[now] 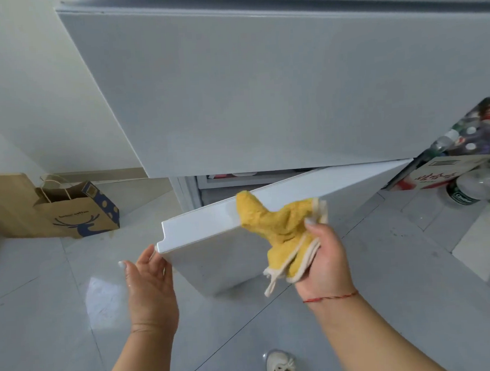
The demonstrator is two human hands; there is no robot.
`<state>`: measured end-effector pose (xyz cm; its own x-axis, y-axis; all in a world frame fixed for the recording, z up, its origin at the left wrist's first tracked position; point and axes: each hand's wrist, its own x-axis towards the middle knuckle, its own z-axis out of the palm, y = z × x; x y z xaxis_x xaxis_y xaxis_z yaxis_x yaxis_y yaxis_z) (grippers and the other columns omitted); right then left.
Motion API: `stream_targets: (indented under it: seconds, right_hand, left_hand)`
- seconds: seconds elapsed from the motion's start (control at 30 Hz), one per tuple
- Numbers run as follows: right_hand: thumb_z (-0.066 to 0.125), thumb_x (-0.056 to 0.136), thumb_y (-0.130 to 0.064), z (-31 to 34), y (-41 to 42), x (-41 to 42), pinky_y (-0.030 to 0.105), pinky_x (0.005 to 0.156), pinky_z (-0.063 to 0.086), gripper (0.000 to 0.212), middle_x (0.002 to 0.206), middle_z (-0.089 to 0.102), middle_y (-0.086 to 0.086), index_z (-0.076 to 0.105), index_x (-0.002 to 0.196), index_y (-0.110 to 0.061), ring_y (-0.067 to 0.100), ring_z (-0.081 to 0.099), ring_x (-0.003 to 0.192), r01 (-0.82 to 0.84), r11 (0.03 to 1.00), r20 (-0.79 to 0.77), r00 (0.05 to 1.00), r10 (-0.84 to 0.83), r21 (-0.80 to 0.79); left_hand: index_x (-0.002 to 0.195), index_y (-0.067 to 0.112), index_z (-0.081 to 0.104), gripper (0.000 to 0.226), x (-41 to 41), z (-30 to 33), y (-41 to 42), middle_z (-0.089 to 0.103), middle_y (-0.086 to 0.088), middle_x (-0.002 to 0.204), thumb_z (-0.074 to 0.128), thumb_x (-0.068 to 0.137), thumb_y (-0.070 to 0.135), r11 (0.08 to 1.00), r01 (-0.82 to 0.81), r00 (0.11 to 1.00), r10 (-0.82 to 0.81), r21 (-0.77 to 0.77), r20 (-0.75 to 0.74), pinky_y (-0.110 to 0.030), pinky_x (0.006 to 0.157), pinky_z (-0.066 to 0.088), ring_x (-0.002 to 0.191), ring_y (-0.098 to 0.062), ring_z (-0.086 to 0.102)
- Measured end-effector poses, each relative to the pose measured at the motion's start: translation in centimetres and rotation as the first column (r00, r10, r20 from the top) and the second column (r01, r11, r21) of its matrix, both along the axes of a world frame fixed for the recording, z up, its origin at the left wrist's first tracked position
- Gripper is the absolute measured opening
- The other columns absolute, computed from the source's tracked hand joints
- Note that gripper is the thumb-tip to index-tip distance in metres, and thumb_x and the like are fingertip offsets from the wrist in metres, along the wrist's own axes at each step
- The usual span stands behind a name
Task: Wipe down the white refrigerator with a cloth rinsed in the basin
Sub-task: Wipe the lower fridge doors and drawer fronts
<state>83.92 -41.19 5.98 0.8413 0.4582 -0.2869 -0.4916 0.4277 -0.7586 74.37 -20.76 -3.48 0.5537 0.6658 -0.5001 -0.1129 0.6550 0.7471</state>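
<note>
**Mei:** Right hand [321,255] first: what's it got?

**Jun:** It grips the yellow cloth [281,232], bunched in curled fingers with the thumb over it. One end of the cloth lies on the top edge of the lower door [211,224]; pale trim hangs loose below the palm.

**Mei:** And the left hand [149,280]?

**Jun:** Fingers fairly straight, palm turned in, touching the free corner of that door. It holds nothing closed round; it looks to be steadying the door ajar.

**Mei:** Where's the refrigerator [261,92] in all this?

**Jun:** Straight ahead, filling the upper view. The big upper door is closed; the lower one swings out toward the person, over the tiled floor [60,325]. I see no basin anywhere.

**Mei:** So which step is this?

**Jun:** I'd judge the wiping of the lower door's top edge, just starting at the middle of the rim.

**Mei:** What does the next move need?

**Jun:** Probably flattening the cloth against the rim and drawing it along toward the corner, while the left hand keeps the door from swinging. The notch by the corner likely wants a fingertip pressed through the cloth.

**Mei:** Anything nearby to mind?

**Jun:** Paper bags [76,213] left against the wall, bottles [473,183] crowded on the right, both clear of the door.
</note>
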Motion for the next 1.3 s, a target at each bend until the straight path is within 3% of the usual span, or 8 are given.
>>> stream_targets:
  seconds: [0.13,0.23,0.4,0.5,0.77,0.87,1.0,1.3]
  right_hand:
    - [0.050,0.079,-0.070,2.3,-6.7,5.7,0.049,0.049,0.050,0.048,0.120,0.067,0.014,0.050,0.083,-0.022,0.040,0.053,0.069,0.324,0.930,0.271,0.924,-0.271,-0.175]
    - [0.057,0.072,-0.070,0.7,-9.3,10.6,0.064,0.053,0.047,0.030,0.102,0.071,0.003,0.056,0.083,-0.042,0.032,0.049,0.053,0.545,0.687,0.464,0.823,-0.328,-0.481]
    - [0.055,0.071,-0.066,-3.7,-6.8,12.0,0.039,0.072,0.053,0.041,0.081,0.060,-0.004,0.059,0.088,-0.029,0.030,0.062,0.077,0.495,0.486,0.568,0.823,0.003,-0.720]
    - [0.050,0.077,-0.059,-4.5,-3.6,9.5,0.011,0.068,0.038,0.034,0.090,0.062,-0.004,0.060,0.088,-0.028,0.014,0.056,0.083,0.505,0.516,0.645,0.753,0.127,-0.692]
    - [0.053,0.088,-0.053,-6.2,3.2,3.0,0.031,0.098,0.043,0.043,0.128,0.055,-0.008,0.067,0.089,-0.012,0.014,0.047,0.126,0.352,0.711,0.723,0.616,0.313,-0.608]
    - [0.048,0.087,-0.063,-6.5,4.9,1.4,0.023,0.105,0.038,0.057,0.135,0.052,-0.012,0.069,0.101,-0.012,0.006,0.040,0.134,0.172,0.799,0.677,0.648,0.348,-0.576]
    - [0.055,0.086,-0.058,-6.9,5.7,0.3,0.040,0.098,0.048,0.057,0.126,0.063,-0.005,0.065,0.116,-0.010,0.016,0.057,0.120,-0.003,0.910,0.592,0.759,0.272,-0.414]
    - [0.063,0.060,-0.080,-11.6,6.3,0.7,0.023,0.077,0.054,0.072,0.091,0.075,0.000,0.072,0.081,-0.012,0.013,0.070,0.093,-0.104,0.948,0.306,0.931,0.199,-0.300]
  left_hand:
    - [0.106,0.022,0.060,0.052,0.8,0.3,-0.9,0.076,0.011,0.091,0.019,0.103,0.053,0.999,-0.048,0.997,0.049,0.017,-0.055,-0.028,0.111,0.035,0.110,-0.007,0.061]
    - [0.106,0.023,0.060,0.050,1.4,0.7,-1.2,0.076,0.012,0.093,0.020,0.103,0.052,0.997,-0.071,0.996,0.073,0.030,-0.054,-0.027,0.110,0.036,0.112,-0.007,0.061]
    - [0.107,0.021,0.061,0.048,2.0,0.9,-1.4,0.076,0.010,0.095,0.023,0.103,0.050,0.994,-0.100,0.993,0.103,0.049,-0.059,-0.027,0.109,0.039,0.113,-0.008,0.062]
    - [0.109,0.021,0.061,0.046,2.5,1.2,-1.3,0.074,0.007,0.104,0.026,0.103,0.050,0.992,-0.112,0.991,0.116,0.059,-0.061,-0.026,0.109,0.039,0.115,-0.009,0.062]
    - [0.115,0.018,0.060,0.049,3.5,1.6,-0.7,0.073,0.006,0.104,0.024,0.104,0.049,0.988,-0.117,0.990,0.124,0.101,-0.061,-0.024,0.104,0.043,0.112,-0.009,0.063]
    - [0.110,0.019,0.060,0.050,3.9,1.4,-0.2,0.076,0.008,0.094,0.021,0.104,0.049,0.987,-0.109,0.992,0.116,0.122,-0.049,-0.021,0.093,0.046,0.107,-0.008,0.065]
    - [0.110,0.018,0.059,0.050,4.3,0.6,0.3,0.076,0.006,0.094,0.020,0.104,0.048,0.980,-0.109,0.994,0.109,0.167,0.005,-0.018,0.086,0.047,0.104,-0.008,0.066]
    - [0.103,0.017,0.059,0.045,7.1,-2.4,1.8,0.071,0.009,0.091,0.019,0.107,0.035,0.913,-0.147,0.984,0.097,0.381,0.149,-0.015,0.085,0.047,0.095,-0.002,0.066]
